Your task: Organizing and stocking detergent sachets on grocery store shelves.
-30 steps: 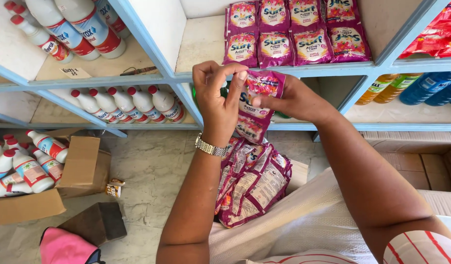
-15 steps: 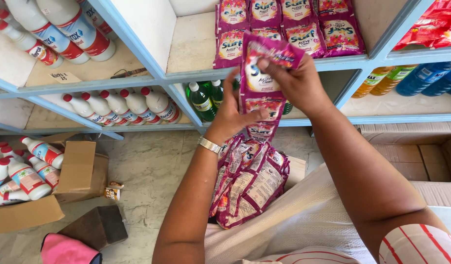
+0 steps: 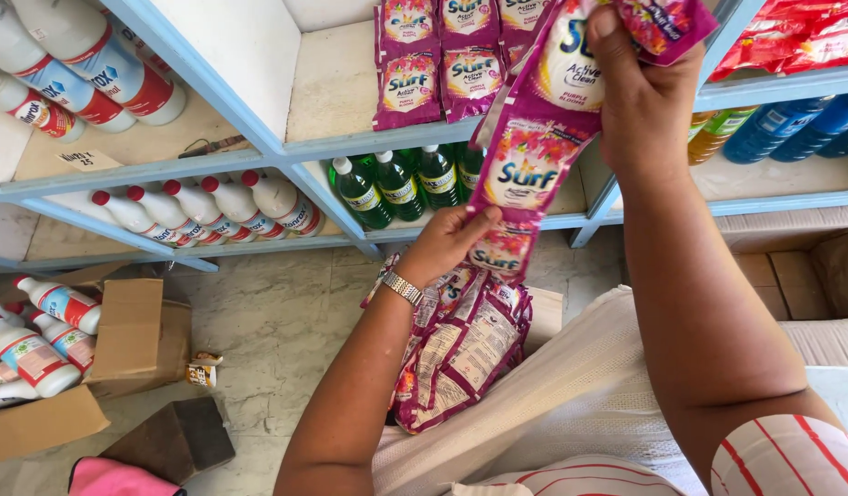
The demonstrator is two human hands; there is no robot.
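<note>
strip of purple detergent sachets [image 3: 532, 165] hangs at 1 o'clock before shelf [image 3: 369, 142] | right hand [image 3: 646, 87] pinched on its top | left hand [image 3: 449, 243] closed on lower sachet | likely light, floppy, slick; grip seams

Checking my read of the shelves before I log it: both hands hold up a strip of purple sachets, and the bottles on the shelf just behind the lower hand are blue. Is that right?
Not quite. The bottles behind the left hand are green, not blue, as the head view shows. The rest holds: that hand and the right hand hold up the strip of purple sachets.
</note>
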